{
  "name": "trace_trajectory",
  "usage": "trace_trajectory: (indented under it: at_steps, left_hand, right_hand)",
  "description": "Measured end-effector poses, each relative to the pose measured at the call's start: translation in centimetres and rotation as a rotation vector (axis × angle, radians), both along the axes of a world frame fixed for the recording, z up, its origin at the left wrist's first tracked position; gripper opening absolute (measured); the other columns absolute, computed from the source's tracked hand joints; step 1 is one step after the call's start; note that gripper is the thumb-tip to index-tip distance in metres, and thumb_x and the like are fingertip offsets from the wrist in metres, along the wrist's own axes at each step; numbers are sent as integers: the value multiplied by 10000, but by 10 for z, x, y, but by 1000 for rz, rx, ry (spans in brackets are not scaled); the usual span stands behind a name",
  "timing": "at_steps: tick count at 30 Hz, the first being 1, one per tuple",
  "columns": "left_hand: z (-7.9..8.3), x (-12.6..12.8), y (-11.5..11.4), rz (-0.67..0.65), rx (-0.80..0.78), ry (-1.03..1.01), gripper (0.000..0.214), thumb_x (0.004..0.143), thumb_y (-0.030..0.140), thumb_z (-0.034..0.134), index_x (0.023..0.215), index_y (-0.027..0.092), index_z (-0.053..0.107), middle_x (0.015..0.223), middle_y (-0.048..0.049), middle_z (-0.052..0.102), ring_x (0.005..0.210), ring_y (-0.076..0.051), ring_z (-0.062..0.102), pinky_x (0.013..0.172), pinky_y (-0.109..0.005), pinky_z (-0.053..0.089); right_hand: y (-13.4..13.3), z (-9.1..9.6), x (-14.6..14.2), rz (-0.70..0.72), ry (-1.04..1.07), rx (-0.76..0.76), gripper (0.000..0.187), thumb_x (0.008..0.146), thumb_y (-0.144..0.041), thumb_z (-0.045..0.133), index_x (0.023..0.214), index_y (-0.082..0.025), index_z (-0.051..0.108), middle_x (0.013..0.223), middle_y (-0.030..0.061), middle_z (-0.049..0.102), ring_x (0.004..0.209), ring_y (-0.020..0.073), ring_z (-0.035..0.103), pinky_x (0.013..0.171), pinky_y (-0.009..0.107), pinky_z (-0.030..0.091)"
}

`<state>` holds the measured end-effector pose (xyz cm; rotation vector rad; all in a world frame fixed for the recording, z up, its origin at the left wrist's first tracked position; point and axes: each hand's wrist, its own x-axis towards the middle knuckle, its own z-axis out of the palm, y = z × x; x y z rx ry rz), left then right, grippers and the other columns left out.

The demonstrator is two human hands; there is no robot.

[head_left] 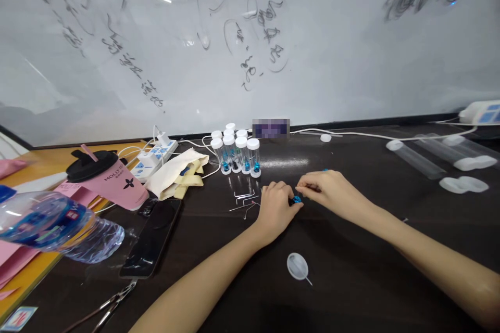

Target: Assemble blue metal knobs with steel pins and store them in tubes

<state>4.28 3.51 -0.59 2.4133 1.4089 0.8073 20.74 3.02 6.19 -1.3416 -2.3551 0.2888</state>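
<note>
My left hand rests on the dark table, its fingers closed around a small blue and black part whose blue end shows at the thumb. Just to the right, my right hand is closed in a pinch close to that part; what its fingertips grip is too small to make out. A bit of blue peeks out behind my right hand. Several L-shaped hex keys and a thin wire-like piece lie left of my left hand. A round translucent lid-like piece with a thin tail lies nearer to me.
Several capped clear tubes with blue parts inside stand behind my hands. More tubes and white caps lie right. On the left are a phone, pliers, a bottle, a pink cup and a power strip.
</note>
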Motion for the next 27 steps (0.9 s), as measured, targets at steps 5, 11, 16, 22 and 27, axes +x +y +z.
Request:
trace_trajectory:
  at_steps: [5, 11, 16, 22, 27]
  left_hand:
    - [1, -1, -2, 12, -13, 2, 206, 761, 303, 728, 709, 200, 557, 820, -17, 624, 852, -224, 566, 742, -344, 387]
    - [0, -2, -2, -5, -22, -12, 137, 774, 263, 708, 774, 193, 589, 860, -18, 637, 873, -220, 570, 756, -347, 395]
    - [3, -6, -3, -40, -38, -4, 88, 784, 244, 691, 828, 191, 636, 910, -30, 650, 896, -228, 572, 789, -360, 408]
    - [3, -10, -2, -82, -48, -32, 116, 788, 279, 705, 866, 204, 666, 957, -23, 665, 914, -220, 581, 833, -366, 421]
    - [20, -19, 4, -57, 18, -268, 342, 783, 502, 674, 941, 202, 631, 920, -39, 651, 905, -219, 580, 824, -357, 444]
  right_hand:
    - [-1, -2, -2, 31, 13, -8, 276, 914, -302, 518, 721, -205, 690, 626, 6, 640, 569, 160, 557, 556, 270, 361]
    - [4, -2, 2, 140, 22, -43, 266, 936, -254, 491, 768, -206, 691, 774, 20, 701, 701, 174, 627, 654, 274, 424]
    - [4, 2, 2, 199, 14, -52, 298, 955, -247, 450, 794, -205, 697, 823, 35, 703, 752, 190, 639, 695, 296, 448]
    - [3, 15, 7, 154, 63, -38, 273, 953, -295, 464, 868, -212, 711, 883, 35, 725, 796, 196, 662, 726, 300, 481]
    - [5, 13, 12, -43, -261, 58, 270, 966, -239, 436, 999, -208, 702, 963, 62, 729, 857, 217, 685, 732, 311, 495]
